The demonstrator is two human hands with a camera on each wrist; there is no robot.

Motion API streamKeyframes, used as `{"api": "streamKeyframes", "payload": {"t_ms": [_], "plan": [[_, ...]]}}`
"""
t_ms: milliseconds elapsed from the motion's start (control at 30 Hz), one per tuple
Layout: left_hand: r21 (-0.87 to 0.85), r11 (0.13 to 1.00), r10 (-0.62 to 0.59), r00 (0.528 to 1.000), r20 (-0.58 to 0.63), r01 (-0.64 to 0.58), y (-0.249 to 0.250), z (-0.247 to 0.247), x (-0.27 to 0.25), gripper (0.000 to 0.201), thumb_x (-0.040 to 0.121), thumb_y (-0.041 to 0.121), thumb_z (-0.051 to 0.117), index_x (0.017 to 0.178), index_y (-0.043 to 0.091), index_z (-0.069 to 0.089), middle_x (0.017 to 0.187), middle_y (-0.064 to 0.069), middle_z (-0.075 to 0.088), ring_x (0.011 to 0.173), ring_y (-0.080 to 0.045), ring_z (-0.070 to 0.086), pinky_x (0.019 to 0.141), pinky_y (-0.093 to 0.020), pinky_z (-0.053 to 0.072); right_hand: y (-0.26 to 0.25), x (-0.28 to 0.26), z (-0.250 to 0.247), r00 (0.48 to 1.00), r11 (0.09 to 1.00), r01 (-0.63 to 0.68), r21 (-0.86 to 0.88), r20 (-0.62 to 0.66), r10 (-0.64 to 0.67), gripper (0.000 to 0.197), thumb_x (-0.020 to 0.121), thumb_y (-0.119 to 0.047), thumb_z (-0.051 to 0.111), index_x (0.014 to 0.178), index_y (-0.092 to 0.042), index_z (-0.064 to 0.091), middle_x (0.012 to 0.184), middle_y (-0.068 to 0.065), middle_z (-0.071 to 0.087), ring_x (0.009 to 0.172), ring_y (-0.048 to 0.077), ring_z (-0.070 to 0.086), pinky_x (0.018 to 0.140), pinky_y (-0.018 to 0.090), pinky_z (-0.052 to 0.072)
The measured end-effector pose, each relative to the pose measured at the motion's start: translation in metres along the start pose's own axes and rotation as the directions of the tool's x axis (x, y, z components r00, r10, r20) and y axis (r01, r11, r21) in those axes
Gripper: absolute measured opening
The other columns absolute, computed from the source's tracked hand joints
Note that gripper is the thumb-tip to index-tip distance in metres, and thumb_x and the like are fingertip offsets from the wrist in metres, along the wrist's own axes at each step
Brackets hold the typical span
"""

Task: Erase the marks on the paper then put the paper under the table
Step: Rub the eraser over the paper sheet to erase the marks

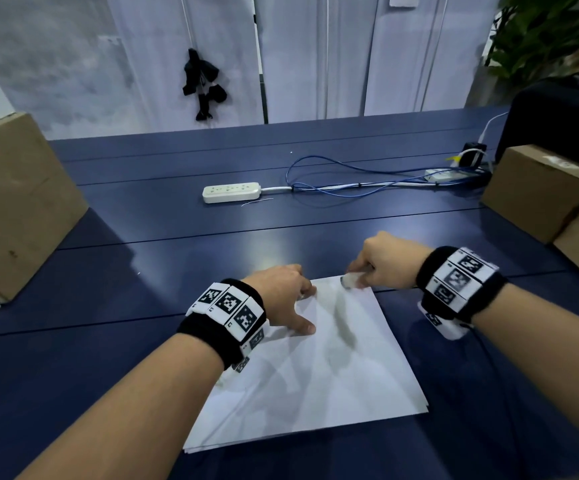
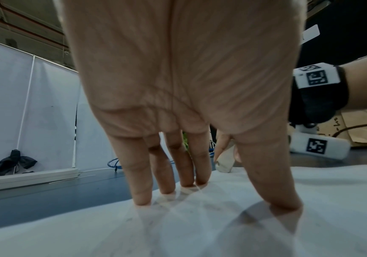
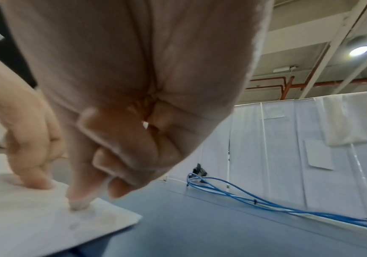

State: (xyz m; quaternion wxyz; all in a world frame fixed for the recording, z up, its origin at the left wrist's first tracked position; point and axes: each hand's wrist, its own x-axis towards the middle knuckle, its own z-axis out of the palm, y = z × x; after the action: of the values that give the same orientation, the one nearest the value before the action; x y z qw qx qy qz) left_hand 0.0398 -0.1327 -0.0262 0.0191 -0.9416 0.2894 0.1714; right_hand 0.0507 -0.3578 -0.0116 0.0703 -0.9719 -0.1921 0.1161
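Head view: the paper [image 1: 316, 375] lies flat on the blue surface [image 1: 142, 306], its far corner under both hands. The left hand [image 1: 281, 296] has its grip apart, straight fingertips [image 2: 142, 198] pressing the sheet down. The right hand [image 1: 385, 261] has its grip clamped on a white eraser [image 1: 350, 281], whose tip touches the paper's far corner; a power strip [image 1: 231, 192] lies well beyond.

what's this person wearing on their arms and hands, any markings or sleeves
Both forearms are bare, with no sleeves and no gloves. The left hand and right hand each have a black fabric wristband behind them, ringed with white rectangular blocks printed with black square-pattern tags. A further white tagged piece hangs under each wrist. No rings or watch are visible.
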Motion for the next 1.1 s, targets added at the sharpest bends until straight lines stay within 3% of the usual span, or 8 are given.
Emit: {"api": "streamKeyframes", "payload": {"t_ms": [167, 367, 467, 600, 800, 967, 1033, 1100], "plan": [[0.000, 1.000, -0.012, 1.000, -0.001, 0.012, -0.002, 0.001, 0.001, 0.062, 0.075, 0.057, 0.073, 0.121, 0.019, 0.060, 0.115, 0.001, 0.048, 0.100, -0.022, 0.055, 0.083, -0.040, 0.052, -0.003, -0.023, 0.005, 0.950, 0.993, 0.060, 0.106, 0.298, -0.089, 0.030, 0.074, -0.031, 0.079, 0.103, -0.041, 0.076, 0.070, 0.003, 0.070, 0.066, 0.031, 0.064, 0.061, 0.033, 0.058], [-0.004, 1.000, 0.005, 1.000, -0.002, -0.005, 0.000, -0.001, 0.000, 0.062, 0.077, 0.055, 0.073, 0.126, 0.020, 0.059, 0.117, 0.000, 0.048, 0.100, -0.021, 0.054, 0.078, -0.032, 0.047, 0.000, 0.011, -0.004, 1.000, 1.000, -0.009, -0.021, -0.025, 0.008, 0.021, 0.085, -0.041, 0.070, 0.100, -0.030, 0.079, 0.083, -0.002, 0.075, 0.082, 0.020, 0.061, 0.067, 0.026, 0.047], [0.008, 1.000, 0.006, 1.000, -0.001, -0.006, 0.000, 0.000, 0.001, 0.061, 0.077, 0.056, 0.073, 0.125, 0.020, 0.059, 0.117, 0.000, 0.048, 0.100, -0.021, 0.054, 0.080, -0.034, 0.049, 0.005, 0.000, 0.001, 0.998, 0.999, 0.030, 0.041, 0.045, -0.032, 0.024, 0.083, -0.036, 0.073, 0.106, -0.035, 0.077, 0.073, -0.010, 0.070, 0.072, 0.013, 0.062, 0.061, 0.018, 0.044], [0.017, 1.000, -0.004, 1.000, -0.003, 0.004, 0.000, 0.000, 0.000, 0.061, 0.077, 0.058, 0.072, 0.121, 0.018, 0.060, 0.116, 0.000, 0.048, 0.100, -0.022, 0.055, 0.077, -0.035, 0.050, 0.000, -0.020, 0.004, 0.945, 0.987, 0.084, 0.140, 0.303, -0.123, 0.031, 0.077, -0.026, 0.080, 0.105, -0.036, 0.078, 0.071, 0.010, 0.068, 0.048, 0.010, 0.053, 0.048, 0.013, 0.040], [0.010, 1.000, 0.000, 1.000, 0.010, 0.000, 0.001, -0.001, -0.001, 0.062, 0.078, 0.057, 0.072, 0.126, 0.019, 0.059, 0.118, -0.001, 0.047, 0.103, -0.022, 0.054, 0.081, -0.035, 0.050, 0.000, 0.005, -0.005, 1.000, 1.000, -0.010, -0.012, -0.026, 0.009, 0.024, 0.085, -0.048, 0.070, 0.102, -0.033, 0.078, 0.066, -0.009, 0.061, 0.075, 0.016, 0.056, 0.056, 0.021, 0.037], [0.009, 1.000, -0.009, 1.000, 0.004, 0.009, 0.000, 0.001, 0.000, 0.061, 0.077, 0.057, 0.072, 0.122, 0.019, 0.060, 0.116, 0.000, 0.048, 0.100, -0.022, 0.054, 0.082, -0.038, 0.051, -0.002, -0.022, 0.001, 0.981, 0.994, 0.091, 0.055, 0.165, -0.099, 0.031, 0.080, -0.029, 0.078, 0.111, -0.031, 0.077, 0.056, -0.015, 0.053, 0.053, -0.007, 0.053, 0.054, 0.005, 0.034], [0.011, 1.000, -0.011, 1.000, 0.005, 0.011, 0.000, 0.000, 0.000, 0.061, 0.077, 0.057, 0.072, 0.120, 0.017, 0.060, 0.116, -0.001, 0.048, 0.100, -0.023, 0.055, 0.082, -0.039, 0.052, -0.005, -0.027, 0.001, 0.963, 0.994, 0.095, 0.055, 0.250, -0.106, 0.033, 0.078, -0.027, 0.080, 0.110, -0.033, 0.077, 0.059, -0.011, 0.057, 0.053, -0.001, 0.052, 0.055, 0.010, 0.039], [0.021, 1.000, -0.003, 1.000, 0.010, 0.003, 0.002, -0.001, 0.000, 0.060, 0.077, 0.056, 0.072, 0.122, 0.018, 0.060, 0.118, -0.001, 0.048, 0.101, -0.022, 0.054, 0.081, -0.037, 0.051, -0.006, -0.020, -0.002, 0.984, 0.997, 0.071, 0.004, 0.162, -0.071, 0.030, 0.078, -0.032, 0.080, 0.108, -0.034, 0.077, 0.055, -0.014, 0.056, 0.055, 0.000, 0.051, 0.059, 0.019, 0.043]]}}
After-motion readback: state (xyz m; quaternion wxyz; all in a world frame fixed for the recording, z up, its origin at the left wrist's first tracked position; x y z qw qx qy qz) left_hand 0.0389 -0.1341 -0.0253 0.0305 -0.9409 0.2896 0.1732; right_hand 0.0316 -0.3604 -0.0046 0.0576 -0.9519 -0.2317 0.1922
